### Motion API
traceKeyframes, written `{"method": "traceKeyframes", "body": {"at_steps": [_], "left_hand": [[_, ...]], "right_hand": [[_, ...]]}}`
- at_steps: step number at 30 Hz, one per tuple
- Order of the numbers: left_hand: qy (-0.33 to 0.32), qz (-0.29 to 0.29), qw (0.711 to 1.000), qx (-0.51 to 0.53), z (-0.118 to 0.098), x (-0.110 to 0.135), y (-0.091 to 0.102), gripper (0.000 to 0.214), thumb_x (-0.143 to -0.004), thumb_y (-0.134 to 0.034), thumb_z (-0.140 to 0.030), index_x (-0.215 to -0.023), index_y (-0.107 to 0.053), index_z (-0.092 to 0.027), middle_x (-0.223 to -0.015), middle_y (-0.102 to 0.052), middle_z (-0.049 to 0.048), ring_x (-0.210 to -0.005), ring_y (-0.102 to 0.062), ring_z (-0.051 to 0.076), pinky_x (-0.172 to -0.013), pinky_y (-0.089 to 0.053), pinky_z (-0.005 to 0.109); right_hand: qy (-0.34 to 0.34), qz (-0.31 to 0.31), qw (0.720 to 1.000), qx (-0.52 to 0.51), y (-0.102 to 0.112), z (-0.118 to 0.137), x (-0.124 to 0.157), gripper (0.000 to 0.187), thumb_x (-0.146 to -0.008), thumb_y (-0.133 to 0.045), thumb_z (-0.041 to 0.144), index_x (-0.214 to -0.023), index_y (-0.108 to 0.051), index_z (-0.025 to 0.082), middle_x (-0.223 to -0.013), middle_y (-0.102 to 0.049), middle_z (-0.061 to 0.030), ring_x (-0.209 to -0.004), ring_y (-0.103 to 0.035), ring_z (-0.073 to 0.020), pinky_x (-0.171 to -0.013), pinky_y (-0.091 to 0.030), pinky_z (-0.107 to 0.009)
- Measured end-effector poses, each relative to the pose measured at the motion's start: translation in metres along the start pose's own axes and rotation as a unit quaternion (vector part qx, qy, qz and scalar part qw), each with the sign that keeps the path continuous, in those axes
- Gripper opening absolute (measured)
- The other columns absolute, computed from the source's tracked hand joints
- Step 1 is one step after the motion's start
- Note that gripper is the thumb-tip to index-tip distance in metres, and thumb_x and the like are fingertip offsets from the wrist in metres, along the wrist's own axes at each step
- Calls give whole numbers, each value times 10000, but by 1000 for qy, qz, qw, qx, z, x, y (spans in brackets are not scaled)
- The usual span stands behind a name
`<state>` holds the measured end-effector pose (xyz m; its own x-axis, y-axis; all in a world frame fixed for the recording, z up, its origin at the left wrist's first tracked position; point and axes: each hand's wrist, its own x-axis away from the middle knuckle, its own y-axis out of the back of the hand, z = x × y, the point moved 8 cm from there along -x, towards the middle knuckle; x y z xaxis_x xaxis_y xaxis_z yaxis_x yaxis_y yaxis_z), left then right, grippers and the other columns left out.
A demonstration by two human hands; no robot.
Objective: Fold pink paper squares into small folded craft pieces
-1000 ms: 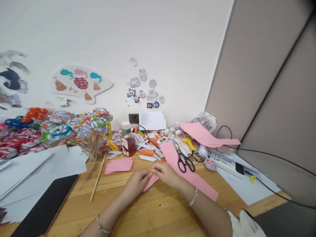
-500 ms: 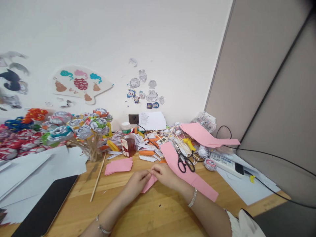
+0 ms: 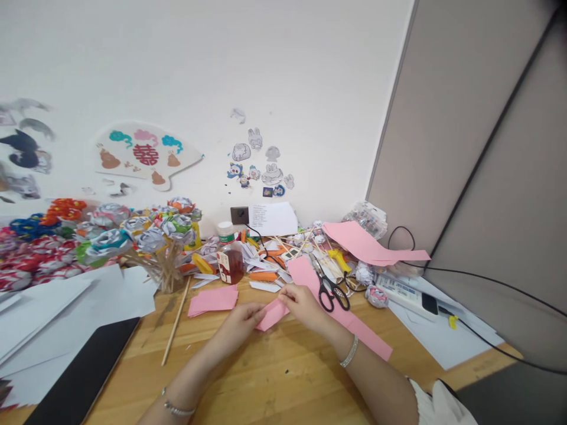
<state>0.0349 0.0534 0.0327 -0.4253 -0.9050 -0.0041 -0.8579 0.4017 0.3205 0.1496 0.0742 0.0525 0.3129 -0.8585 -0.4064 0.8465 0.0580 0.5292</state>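
Hands point(image 3: 243, 323) point(image 3: 303, 305) hold pink paper point(image 3: 273, 314) between scissors point(image 3: 326, 280) and pink stack point(image 3: 213, 301)

We hold one small, flat-looking piece of matte pink paper point(image 3: 271, 315) between our two hands, the left hand point(image 3: 239, 324) gripping its left end and the right hand point(image 3: 302, 304) pinching its upper right end. The piece sits at a slant, its right end farther from us than its left, and its lower edge shows as a pale, fairly straight line. Our fingers cover both ends, so we cannot tell its whole outline, nor whether it touches the wooden table point(image 3: 266, 383) beneath.
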Motion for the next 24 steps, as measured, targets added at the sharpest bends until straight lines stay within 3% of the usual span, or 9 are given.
{"method": "traceKeyframes", "body": {"at_steps": [6, 13, 18, 24], "left_hand": [[2, -72, 991, -110, -1, -1, 15, 363, -683, -488, -460, -485, -454, -158, -493, -376, -61, -504, -343, 95, -466, -253, 201], [39, -30, 997, 54, -2, 2, 7, 367, -622, -561, -489, -722, -577, -137, -579, -533, -35, -550, -460, 114, -511, -333, 207], [22, -51, 998, 40, 1, -2, 14, 392, -623, -587, -464, -808, -605, -119, -620, -604, -3, -585, -528, 137, -553, -383, 230], [20, -101, 995, -4, 10, -5, 22, 370, -633, -547, -517, -580, -529, -152, -499, -533, -33, -513, -563, 157, -505, -408, 243]], "right_hand": [[-5, 1, 1000, -12, 5, -3, -1, 138, -772, -459, 195, -667, -535, 148, -578, -458, 33, -546, -415, -91, -496, -308, -181], [-18, -44, 998, -50, 16, -17, -5, 158, -773, -451, 250, -670, -516, 149, -574, -433, 37, -540, -401, -89, -495, -312, -182], [-24, -46, 997, -63, 14, -17, -5, 140, -765, -460, 244, -678, -517, 150, -558, -411, 42, -517, -372, -84, -479, -294, -182], [-10, -23, 998, -65, 9, -10, -3, 169, -786, -458, 266, -696, -535, 147, -574, -440, 35, -542, -398, -88, -496, -315, -184]]}}
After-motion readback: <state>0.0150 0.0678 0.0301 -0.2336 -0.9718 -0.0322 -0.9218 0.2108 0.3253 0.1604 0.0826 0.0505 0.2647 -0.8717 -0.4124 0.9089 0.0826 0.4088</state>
